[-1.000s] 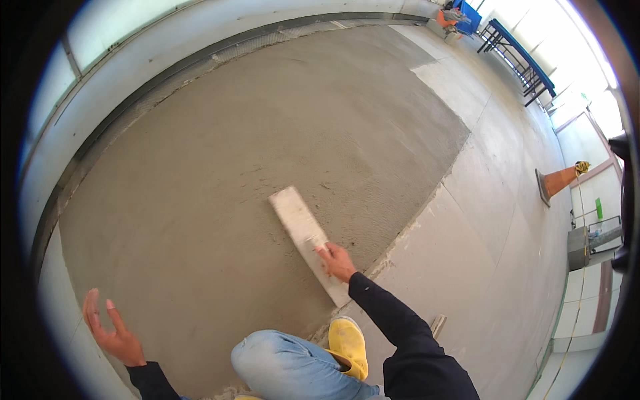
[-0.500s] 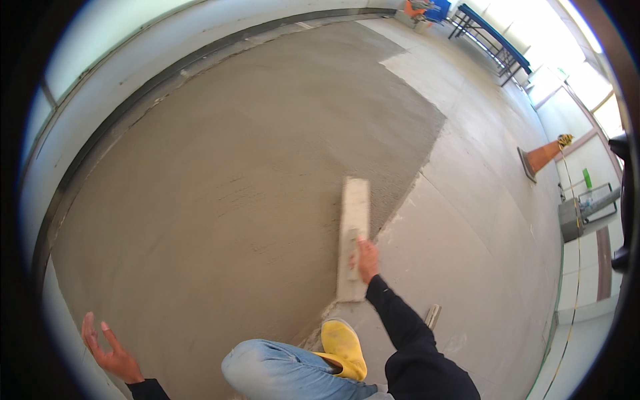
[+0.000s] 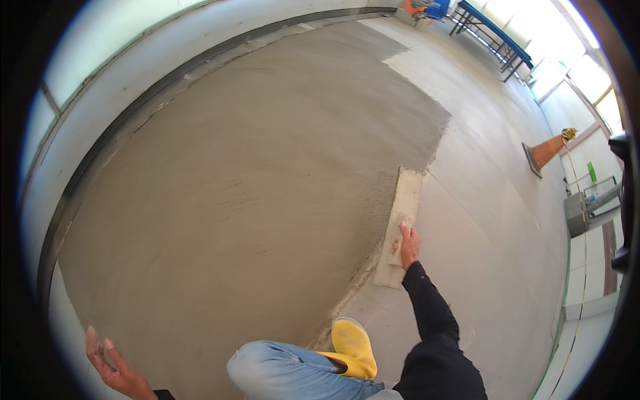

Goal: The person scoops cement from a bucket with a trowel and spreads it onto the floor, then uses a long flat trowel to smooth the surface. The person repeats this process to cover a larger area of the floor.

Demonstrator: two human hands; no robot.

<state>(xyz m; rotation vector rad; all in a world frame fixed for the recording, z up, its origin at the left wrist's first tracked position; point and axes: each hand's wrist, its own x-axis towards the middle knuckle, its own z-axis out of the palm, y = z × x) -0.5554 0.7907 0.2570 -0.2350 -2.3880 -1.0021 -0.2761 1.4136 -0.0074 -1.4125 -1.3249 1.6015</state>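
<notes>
Down in the lower left corner of the frame, my left hand (image 3: 115, 368) is just hanging in the air with the fingers spread wide, palm showing, not touching anything. Past it, the wet grey screed (image 3: 247, 180) fills most of the left and middle of the shot, running up to the pale wall (image 3: 133, 60) that curves along the upper left. Bottom centre you can see my knee in blue jeans (image 3: 287, 370) and my yellow boot (image 3: 353, 343), planted right at the edge of the wet stuff.

Right of centre, the long flat float board (image 3: 400, 223) lies along the border between the fresh screed and the dry concrete floor (image 3: 487, 233), its far end pointing up the frame. My right hand (image 3: 407, 244) rests on the near half of it, fingers pressed flat on top, black sleeve (image 3: 433, 313) coming up from the bottom edge.

Further right, well away from the board, an orange cone (image 3: 545, 152) lies tipped over on the dry floor, and a blue bench (image 3: 493, 33) sits near the top right.
</notes>
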